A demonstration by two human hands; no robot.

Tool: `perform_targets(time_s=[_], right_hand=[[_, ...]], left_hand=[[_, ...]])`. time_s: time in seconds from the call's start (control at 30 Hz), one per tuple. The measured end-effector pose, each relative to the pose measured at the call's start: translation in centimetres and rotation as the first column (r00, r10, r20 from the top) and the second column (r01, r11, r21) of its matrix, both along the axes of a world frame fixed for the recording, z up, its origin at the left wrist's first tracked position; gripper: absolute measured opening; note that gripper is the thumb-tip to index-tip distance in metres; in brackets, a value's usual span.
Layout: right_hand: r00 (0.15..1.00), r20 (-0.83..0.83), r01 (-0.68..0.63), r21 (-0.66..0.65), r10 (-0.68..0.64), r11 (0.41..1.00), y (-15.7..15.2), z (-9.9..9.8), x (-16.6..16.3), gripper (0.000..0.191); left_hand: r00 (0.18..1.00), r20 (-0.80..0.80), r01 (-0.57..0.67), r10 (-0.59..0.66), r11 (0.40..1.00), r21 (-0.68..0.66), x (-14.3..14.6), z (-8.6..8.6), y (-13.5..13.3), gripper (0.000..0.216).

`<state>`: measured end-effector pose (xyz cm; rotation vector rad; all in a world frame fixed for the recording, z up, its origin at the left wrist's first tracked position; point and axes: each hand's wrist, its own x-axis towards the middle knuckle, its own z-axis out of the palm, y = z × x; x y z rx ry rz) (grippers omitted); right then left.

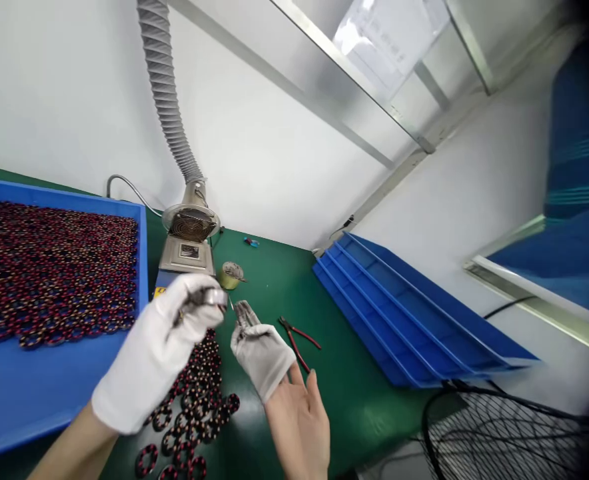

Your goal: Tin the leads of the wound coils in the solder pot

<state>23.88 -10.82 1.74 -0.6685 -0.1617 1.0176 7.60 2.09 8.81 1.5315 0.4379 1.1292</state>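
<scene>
My left hand [147, 350] wears a white glove and is raised over the bench, its fingers curled and blurred. At its fingertips is a small greyish, shiny thing [217, 298] with a dark end, too smeared to name. My right hand [299, 423] is turned palm up, its palm and thumb bare and the thumb stretched out. A soiled white glove [262, 350] covers only its fingers, hiding them. Below and between the hands lies a loose heap of black rings with red and beige marks [194, 400]. Red-handled pliers [299, 343] lie just beyond my right hand.
A blue tray [142, 260] at left holds many similar rings. Behind my left hand stand a metal device [187, 250] under a grey duct hose [162, 80] and a round tin [231, 275]. Stacked blue trays [399, 313] lean at right, with a black wire mesh [514, 427] below.
</scene>
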Motion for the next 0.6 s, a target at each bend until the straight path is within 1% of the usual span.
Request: perform_targets(time_s=[0.03,0.07,0.1,0.13,0.2,0.23,0.27,0.33,0.4,0.47,0.53,0.6], right_hand=[[1.000,0.002,0.006,0.022,-0.006,1.000,-0.2,0.1,0.0,0.046],[1.000,0.006,0.006,0.035,-0.006,0.999,-0.3,0.2,-0.2,0.049],[1.000,0.013,0.000,0.042,-0.001,0.999,-0.3,0.2,-0.4,0.051],[1.000,0.021,-0.011,0.041,0.010,0.999,-0.4,0.1,-0.7,0.053],[0.998,0.037,-0.043,0.028,0.042,0.999,-0.5,0.0,-1.4,0.052],[0.997,0.044,-0.058,0.017,0.058,0.998,-0.7,-0.2,-1.7,0.048],[0.996,0.048,-0.070,0.000,0.070,0.998,-0.9,-0.5,-2.0,0.043],[0.995,0.067,-0.066,-0.059,0.070,0.996,-1.4,-1.2,-2.4,0.030],[0.990,0.134,-0.026,-0.144,0.046,0.989,-1.9,-2.2,-2.5,0.022],[0.970,0.244,0.051,-0.237,0.008,0.970,-2.0,-3.2,-2.2,0.020],[0.945,0.328,0.120,-0.296,-0.017,0.948,-1.4,-3.9,-1.8,0.024],[0.933,0.360,0.107,-0.298,0.007,0.949,0.2,-4.2,-1.3,0.029]], left_hand=[[0.990,-0.026,0.138,-0.139,0.990,-0.033,0.6,-0.5,-0.9,0.013],[0.966,-0.064,0.244,-0.249,0.967,-0.070,1.3,-1.1,-1.9,0.013],[0.929,-0.129,0.335,-0.346,0.937,-0.103,1.9,-1.9,-2.9,0.014],[0.898,-0.175,0.387,-0.405,0.913,-0.126,2.6,-2.7,-3.9,0.016],[0.883,-0.218,0.380,-0.416,0.906,-0.187,3.5,-4.6,-5.7,0.019],[0.892,-0.181,0.368,-0.414,0.898,-0.240,3.7,-5.5,-6.4,0.023],[0.889,-0.161,0.371,-0.429,0.879,-0.299,3.8,-6.3,-7.0,0.026],[0.894,-0.169,0.345,-0.415,0.877,-0.334,3.7,-7.4,-7.8,0.029],[0.894,-0.240,0.310,-0.380,0.908,-0.282,3.5,-7.9,-8.5,0.026],[0.890,-0.296,0.294,-0.348,0.932,-0.211,3.5,-8.0,-9.0,0.020],[0.874,-0.361,0.293,-0.326,0.945,-0.142,3.8,-8.1,-9.7,0.013],[0.822,-0.489,0.268,-0.293,0.956,-0.121,4.3,-8.5,-10.6,0.011]])
